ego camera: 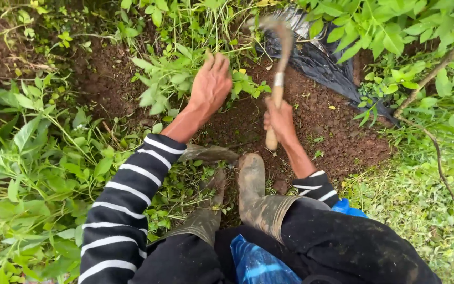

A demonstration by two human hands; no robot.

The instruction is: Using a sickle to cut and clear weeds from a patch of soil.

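Weeds (177, 79) fill the ground from 9 to 12 o'clock, beside bare soil (337, 137) at 2 o'clock and black plastic (321, 58) at 1. Your muddy boots (250, 181) sit at 6 o'clock. Your left hand (211, 84) closes on a clump of weeds at 12 o'clock. Your right hand (279, 121) grips a wooden-handled sickle (278, 79), blade raised and blurred. Blade and left hand are near each other, so a loose swing could likely cut your fingers.

Sickle blade (282, 31) motion-blurred; left hand's fingertips (214, 59) hidden among weeds (169, 79); black sheet (321, 58) partly leaf-covered
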